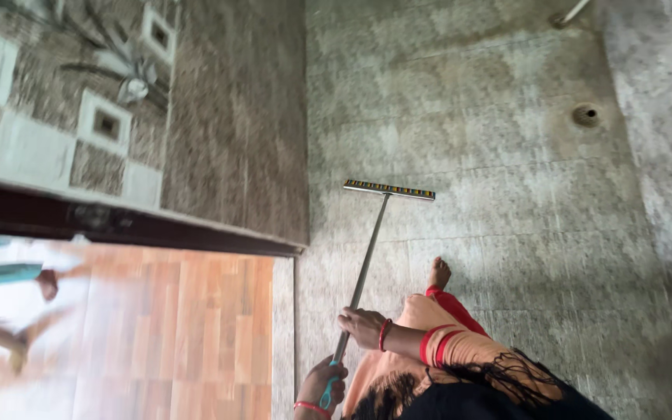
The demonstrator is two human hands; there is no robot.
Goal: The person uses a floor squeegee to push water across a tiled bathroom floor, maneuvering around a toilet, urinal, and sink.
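Our left hand (pixel 322 386) wraps the blue end of the mop (pixel 367 260) handle, partly cut off. Just above, our right hand (pixel 361 327) grips the pole too. Far ahead, its head rests on the floor (pixel 507 194).

Long-handled floor wiper (pixel 367 257), grey metal pole, multicoloured striped blade flat on the tiled floor, tilted toward the person

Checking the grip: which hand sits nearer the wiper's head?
The right hand, on the bare metal shaft of the floor wiper; the left hand holds its turquoise end grip.
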